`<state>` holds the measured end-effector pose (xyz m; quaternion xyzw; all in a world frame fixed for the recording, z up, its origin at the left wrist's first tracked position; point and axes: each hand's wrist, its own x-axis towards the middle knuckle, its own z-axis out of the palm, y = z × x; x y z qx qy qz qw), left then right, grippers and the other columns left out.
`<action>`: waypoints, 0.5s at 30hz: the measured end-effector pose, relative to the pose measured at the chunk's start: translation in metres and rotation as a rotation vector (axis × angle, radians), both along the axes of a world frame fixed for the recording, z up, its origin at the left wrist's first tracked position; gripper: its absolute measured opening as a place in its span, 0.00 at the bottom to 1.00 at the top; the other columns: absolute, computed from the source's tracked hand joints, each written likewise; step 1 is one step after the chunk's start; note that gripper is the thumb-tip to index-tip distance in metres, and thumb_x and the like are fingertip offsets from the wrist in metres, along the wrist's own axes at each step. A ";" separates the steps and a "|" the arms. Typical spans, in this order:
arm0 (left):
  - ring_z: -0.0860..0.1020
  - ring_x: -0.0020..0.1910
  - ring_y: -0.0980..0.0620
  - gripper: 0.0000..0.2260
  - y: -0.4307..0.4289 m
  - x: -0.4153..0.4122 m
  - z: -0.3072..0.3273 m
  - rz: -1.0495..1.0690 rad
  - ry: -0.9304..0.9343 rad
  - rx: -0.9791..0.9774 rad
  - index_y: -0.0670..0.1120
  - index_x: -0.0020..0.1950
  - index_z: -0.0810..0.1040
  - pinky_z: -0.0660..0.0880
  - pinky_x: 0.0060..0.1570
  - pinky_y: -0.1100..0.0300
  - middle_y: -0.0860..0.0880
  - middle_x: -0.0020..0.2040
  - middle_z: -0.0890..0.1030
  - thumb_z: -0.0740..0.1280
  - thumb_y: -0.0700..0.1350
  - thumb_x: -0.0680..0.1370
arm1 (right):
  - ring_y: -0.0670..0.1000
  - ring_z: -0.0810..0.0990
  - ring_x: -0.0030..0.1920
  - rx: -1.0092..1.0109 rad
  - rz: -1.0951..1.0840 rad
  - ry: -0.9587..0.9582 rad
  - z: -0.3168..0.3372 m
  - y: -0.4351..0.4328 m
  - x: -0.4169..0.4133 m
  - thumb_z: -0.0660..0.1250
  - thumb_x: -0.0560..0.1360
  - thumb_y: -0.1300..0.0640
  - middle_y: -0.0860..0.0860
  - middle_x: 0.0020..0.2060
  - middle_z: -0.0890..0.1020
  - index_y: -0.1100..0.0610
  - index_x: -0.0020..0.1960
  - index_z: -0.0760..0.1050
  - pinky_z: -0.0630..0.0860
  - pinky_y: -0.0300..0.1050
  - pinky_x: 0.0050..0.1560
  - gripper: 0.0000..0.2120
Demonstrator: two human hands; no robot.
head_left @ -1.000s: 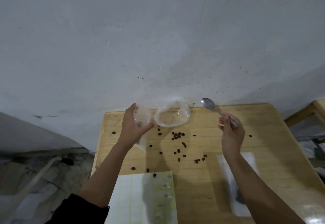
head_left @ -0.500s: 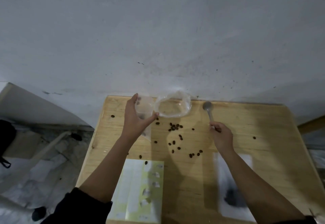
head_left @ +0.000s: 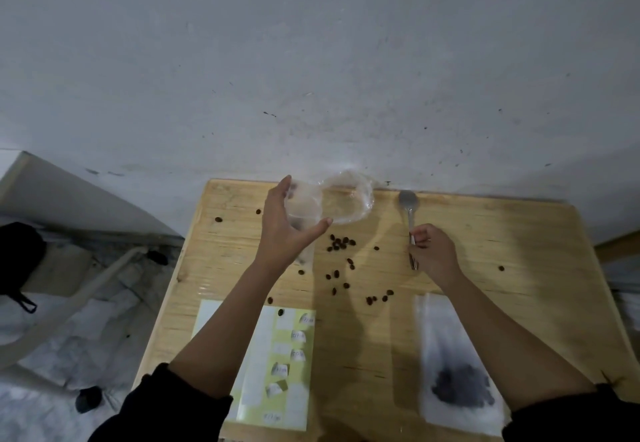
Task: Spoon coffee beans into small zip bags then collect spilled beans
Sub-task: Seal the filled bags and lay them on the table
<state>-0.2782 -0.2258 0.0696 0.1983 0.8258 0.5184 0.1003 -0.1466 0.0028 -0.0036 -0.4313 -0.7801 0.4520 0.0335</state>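
While the left hand holds a small clear zip bag up over the far left part of the table, its thumb sits on the near side of the bag's top and its fingers curve round the far side. The bag's lower end hangs down past the palm toward the wood. Just beside it, at the far edge against the wall, lies a bigger clear bag, crumpled, with its mouth gaping. The right hand is curled tight round the handle of a metal spoon. The spoon points away toward the far edge, with its bowl close to the wall. I cannot tell whether the bowl touches the wood. Coffee beans lie loose between the two hands, with a small cluster near the left thumb and more strewn toward the middle. Two sit near the far left corner, one lies well apart toward the right edge, and one rests on a label sheet. That sheet is pale yellow and white with some stickers peeling, and it lies at the near edge under the left forearm. At the near right corner lies a white pouch with a dark heap showing through it, partly under the right forearm. Both forearms are bare, with dark sleeves pushed up to the elbows.
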 end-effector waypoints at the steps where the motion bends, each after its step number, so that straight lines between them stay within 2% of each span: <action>1: 0.62 0.61 0.73 0.42 0.001 0.001 0.000 -0.002 -0.002 -0.002 0.49 0.74 0.58 0.61 0.63 0.64 0.60 0.64 0.64 0.77 0.51 0.67 | 0.53 0.77 0.46 0.009 0.009 -0.011 0.000 0.000 0.000 0.68 0.70 0.70 0.54 0.47 0.77 0.61 0.52 0.77 0.76 0.47 0.51 0.12; 3: 0.62 0.61 0.74 0.42 0.002 0.003 0.000 -0.012 -0.003 -0.015 0.49 0.74 0.58 0.61 0.64 0.63 0.63 0.62 0.63 0.78 0.51 0.67 | 0.52 0.77 0.47 0.052 0.019 -0.036 0.004 -0.001 0.000 0.68 0.70 0.69 0.55 0.49 0.77 0.61 0.53 0.78 0.73 0.43 0.50 0.12; 5: 0.63 0.61 0.70 0.43 0.005 0.006 0.001 -0.037 -0.001 -0.041 0.49 0.74 0.58 0.62 0.66 0.59 0.61 0.62 0.64 0.78 0.53 0.66 | 0.53 0.77 0.48 0.076 -0.027 0.003 0.015 -0.004 0.000 0.67 0.71 0.66 0.55 0.50 0.77 0.60 0.52 0.78 0.72 0.41 0.49 0.10; 8: 0.65 0.64 0.59 0.45 0.010 0.012 0.003 -0.100 -0.001 -0.080 0.49 0.74 0.57 0.64 0.68 0.48 0.58 0.63 0.65 0.75 0.60 0.64 | 0.52 0.78 0.47 -0.091 -0.058 0.223 0.053 -0.018 -0.005 0.67 0.74 0.60 0.50 0.48 0.79 0.55 0.53 0.78 0.75 0.42 0.50 0.08; 11: 0.65 0.66 0.54 0.47 0.018 0.017 0.006 -0.137 0.011 -0.112 0.48 0.74 0.57 0.65 0.67 0.44 0.54 0.66 0.66 0.71 0.65 0.62 | 0.47 0.80 0.53 -0.266 0.125 0.383 0.096 -0.039 -0.015 0.68 0.75 0.54 0.46 0.48 0.81 0.47 0.55 0.78 0.77 0.44 0.54 0.09; 13: 0.65 0.67 0.51 0.48 0.023 0.020 0.008 -0.160 0.042 -0.129 0.46 0.75 0.57 0.65 0.66 0.44 0.50 0.68 0.66 0.70 0.66 0.62 | 0.43 0.79 0.54 -0.233 0.291 0.371 0.121 -0.054 -0.019 0.68 0.74 0.49 0.44 0.51 0.82 0.46 0.56 0.78 0.76 0.41 0.55 0.11; 15: 0.66 0.68 0.50 0.47 0.025 0.023 0.010 -0.194 0.084 -0.125 0.44 0.75 0.57 0.65 0.66 0.45 0.48 0.69 0.67 0.71 0.64 0.63 | 0.41 0.77 0.56 -0.108 0.400 0.285 0.136 -0.067 -0.020 0.68 0.74 0.46 0.42 0.55 0.80 0.46 0.56 0.78 0.75 0.40 0.57 0.12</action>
